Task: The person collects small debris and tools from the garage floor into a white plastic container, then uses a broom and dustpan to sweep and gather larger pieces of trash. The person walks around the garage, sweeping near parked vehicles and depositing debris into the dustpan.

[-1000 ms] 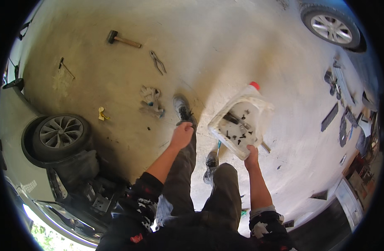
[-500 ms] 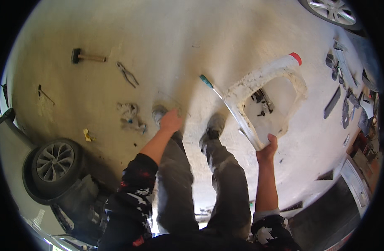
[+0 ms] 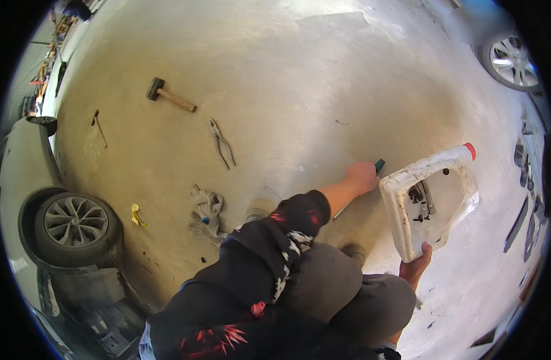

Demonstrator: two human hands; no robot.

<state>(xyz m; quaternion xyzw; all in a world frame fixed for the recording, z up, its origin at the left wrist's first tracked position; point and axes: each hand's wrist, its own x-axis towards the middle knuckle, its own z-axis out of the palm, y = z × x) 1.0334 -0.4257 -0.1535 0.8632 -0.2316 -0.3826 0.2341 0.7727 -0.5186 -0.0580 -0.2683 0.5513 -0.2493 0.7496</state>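
My left hand (image 3: 362, 176), reaching across in front of my bent knees, is closed on a screwdriver. The screwdriver's green handle end (image 3: 380, 164) sticks out past my fingers, and its metal shaft slants down-left beside my forearm. On the right, my right hand (image 3: 418, 259) grips the lower corner of a white plastic jug (image 3: 397, 207) with a red cap. One side of the jug is cut open, and its surface is smudged with dirt. Inside it lie several dark bolts and metal parts (image 3: 424, 204). The jug's near corner is close to my left hand.
On the floor lie a mallet (image 3: 176, 99), pliers (image 3: 221, 144), grey work gloves (image 3: 207, 210), a yellow scrap (image 3: 137, 215) and a thin T-shaped tool (image 3: 99, 127). A car wheel (image 3: 77, 223) stands at left, another wheel (image 3: 513, 63) far right. Dark parts (image 3: 518, 225) lie along the right.
I have crouched lower, and my knees are bent. My left hand has moved right and taken hold of the screwdriver by its handle. The jug stays in my right hand.
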